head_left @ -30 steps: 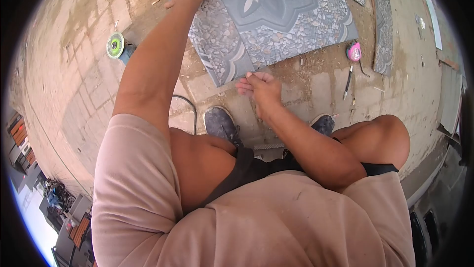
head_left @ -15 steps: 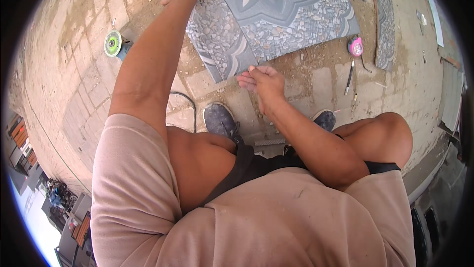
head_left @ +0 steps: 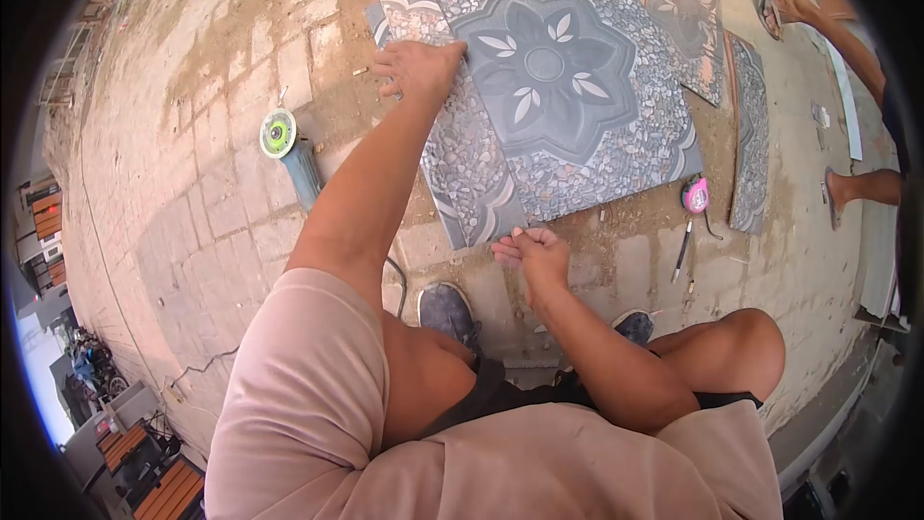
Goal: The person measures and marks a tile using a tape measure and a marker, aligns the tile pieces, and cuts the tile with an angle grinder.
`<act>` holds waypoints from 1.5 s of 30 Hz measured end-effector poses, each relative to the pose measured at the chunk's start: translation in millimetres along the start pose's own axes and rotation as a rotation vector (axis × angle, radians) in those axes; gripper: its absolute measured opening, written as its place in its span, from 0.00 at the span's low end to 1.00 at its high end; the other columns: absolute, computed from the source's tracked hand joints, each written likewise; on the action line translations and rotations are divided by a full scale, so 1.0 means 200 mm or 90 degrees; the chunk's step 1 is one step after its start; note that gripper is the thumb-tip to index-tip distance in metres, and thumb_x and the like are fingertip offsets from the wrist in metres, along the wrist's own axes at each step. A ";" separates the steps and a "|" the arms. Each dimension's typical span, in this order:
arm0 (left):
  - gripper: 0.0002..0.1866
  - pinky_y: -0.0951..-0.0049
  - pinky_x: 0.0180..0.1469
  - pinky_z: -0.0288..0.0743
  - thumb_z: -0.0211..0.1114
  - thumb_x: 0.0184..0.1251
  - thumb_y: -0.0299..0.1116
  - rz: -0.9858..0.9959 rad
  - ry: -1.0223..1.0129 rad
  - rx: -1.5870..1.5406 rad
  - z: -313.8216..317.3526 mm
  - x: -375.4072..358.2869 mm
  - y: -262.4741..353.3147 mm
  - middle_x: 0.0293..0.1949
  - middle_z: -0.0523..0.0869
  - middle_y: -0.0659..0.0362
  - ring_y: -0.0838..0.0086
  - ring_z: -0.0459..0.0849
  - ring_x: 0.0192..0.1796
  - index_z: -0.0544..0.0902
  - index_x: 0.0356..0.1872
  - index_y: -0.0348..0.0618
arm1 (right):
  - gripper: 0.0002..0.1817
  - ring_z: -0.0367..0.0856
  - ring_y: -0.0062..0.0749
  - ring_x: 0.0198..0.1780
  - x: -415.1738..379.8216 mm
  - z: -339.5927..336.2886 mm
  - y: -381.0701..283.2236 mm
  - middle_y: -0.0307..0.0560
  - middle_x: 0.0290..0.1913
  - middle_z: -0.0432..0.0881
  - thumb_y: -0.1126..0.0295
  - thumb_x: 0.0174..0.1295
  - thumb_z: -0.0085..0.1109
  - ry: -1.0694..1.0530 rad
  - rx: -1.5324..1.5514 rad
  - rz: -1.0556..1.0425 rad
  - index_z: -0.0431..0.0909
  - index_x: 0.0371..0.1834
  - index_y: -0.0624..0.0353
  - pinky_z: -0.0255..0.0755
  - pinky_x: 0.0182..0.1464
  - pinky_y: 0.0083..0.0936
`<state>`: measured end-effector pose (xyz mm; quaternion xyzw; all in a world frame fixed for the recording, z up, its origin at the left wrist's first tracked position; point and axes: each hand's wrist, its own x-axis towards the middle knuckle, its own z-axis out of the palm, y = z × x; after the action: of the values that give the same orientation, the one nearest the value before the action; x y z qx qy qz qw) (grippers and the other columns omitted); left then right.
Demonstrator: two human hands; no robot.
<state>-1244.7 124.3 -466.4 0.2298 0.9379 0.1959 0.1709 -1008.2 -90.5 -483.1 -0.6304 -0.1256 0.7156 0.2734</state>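
A large square tile (head_left: 568, 150) with a raised flower and pebble pattern lies on the paving. Along its left side is a narrow pebble-patterned tile strip (head_left: 465, 154). My left hand (head_left: 419, 70) rests on the strip's far part, fingers spread, thumb reaching to the large tile's edge. At the strip's near corner, my right hand (head_left: 536, 255) has its thumb and fingers drawn together. What the right fingertips hold, if anything, is hidden. An angle grinder (head_left: 304, 174) with a green-centred disc lies left of my left forearm.
Right of the large tile lie a pink tape measure (head_left: 695, 195), a pen (head_left: 681, 251) and another tile strip (head_left: 749, 140). A further patterned tile (head_left: 685, 15) is behind. Another person's hand (head_left: 795, 5) and foot (head_left: 845, 189) show at right.
The view has tilted up, so more of the tiles shows. Another person's arm and leg have come into view at right. My hands keep nearly the same places on the strip.
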 end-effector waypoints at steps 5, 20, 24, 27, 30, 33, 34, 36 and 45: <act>0.64 0.35 0.72 0.59 0.82 0.42 0.60 -0.003 -0.020 0.031 -0.01 0.01 0.00 0.69 0.66 0.39 0.46 0.61 0.74 0.62 0.71 0.20 | 0.08 0.91 0.44 0.38 0.01 0.00 0.02 0.59 0.40 0.86 0.75 0.74 0.62 0.000 0.017 -0.011 0.73 0.41 0.68 0.89 0.39 0.33; 0.66 0.27 0.75 0.51 0.80 0.45 0.60 0.023 -0.036 -0.005 0.01 0.00 -0.02 0.73 0.61 0.33 0.41 0.55 0.78 0.57 0.75 0.18 | 0.07 0.91 0.47 0.42 0.02 -0.02 0.03 0.60 0.43 0.85 0.75 0.75 0.61 -0.019 0.006 -0.007 0.73 0.42 0.66 0.90 0.43 0.35; 0.66 0.30 0.75 0.52 0.80 0.45 0.61 0.022 -0.048 0.001 -0.01 0.00 0.00 0.73 0.62 0.34 0.42 0.56 0.78 0.58 0.74 0.18 | 0.07 0.91 0.47 0.42 0.01 -0.01 0.01 0.60 0.43 0.85 0.75 0.75 0.61 -0.014 0.004 -0.008 0.73 0.42 0.67 0.90 0.44 0.36; 0.67 0.34 0.74 0.55 0.80 0.44 0.63 0.022 -0.064 0.020 -0.01 0.02 0.00 0.73 0.62 0.36 0.44 0.57 0.78 0.58 0.74 0.18 | 0.07 0.91 0.47 0.43 0.01 -0.01 0.01 0.60 0.44 0.85 0.75 0.75 0.60 -0.024 -0.008 -0.007 0.74 0.42 0.68 0.90 0.45 0.36; 0.67 0.38 0.74 0.56 0.80 0.44 0.65 0.024 -0.061 0.047 0.03 0.02 -0.03 0.72 0.64 0.38 0.46 0.58 0.77 0.59 0.74 0.19 | 0.07 0.91 0.47 0.43 0.01 -0.01 0.02 0.61 0.44 0.85 0.75 0.75 0.60 -0.033 0.011 -0.012 0.74 0.42 0.69 0.90 0.46 0.35; 0.64 0.35 0.74 0.55 0.81 0.45 0.62 0.049 -0.036 0.032 0.02 0.01 -0.02 0.69 0.65 0.38 0.44 0.58 0.76 0.61 0.71 0.17 | 0.07 0.91 0.47 0.43 0.00 0.00 0.01 0.61 0.44 0.85 0.75 0.75 0.60 -0.023 0.020 -0.014 0.74 0.41 0.69 0.90 0.46 0.35; 0.61 0.31 0.74 0.53 0.81 0.45 0.58 0.063 -0.025 0.011 0.03 0.01 -0.03 0.66 0.65 0.37 0.42 0.59 0.75 0.62 0.68 0.15 | 0.08 0.91 0.47 0.43 0.00 -0.01 0.02 0.61 0.43 0.85 0.75 0.75 0.61 -0.023 0.021 -0.015 0.74 0.41 0.69 0.90 0.46 0.35; 0.64 0.35 0.74 0.55 0.80 0.45 0.62 0.057 -0.019 0.038 0.04 0.02 -0.04 0.69 0.65 0.38 0.45 0.59 0.76 0.62 0.70 0.17 | 0.08 0.91 0.47 0.43 0.01 -0.01 0.02 0.61 0.43 0.85 0.75 0.75 0.61 -0.024 0.027 -0.013 0.74 0.41 0.69 0.90 0.46 0.35; 0.69 0.28 0.78 0.46 0.82 0.46 0.64 0.062 -0.022 -0.009 0.02 0.02 -0.06 0.77 0.56 0.31 0.39 0.47 0.83 0.56 0.74 0.16 | 0.07 0.91 0.47 0.44 0.00 0.01 0.01 0.60 0.44 0.84 0.75 0.75 0.60 -0.032 0.010 -0.016 0.74 0.43 0.69 0.90 0.47 0.35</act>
<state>-1250.0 117.4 -475.4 0.2772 0.9211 0.2068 0.1788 -1009.5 -91.2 -483.3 -0.6082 -0.1345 0.7288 0.2843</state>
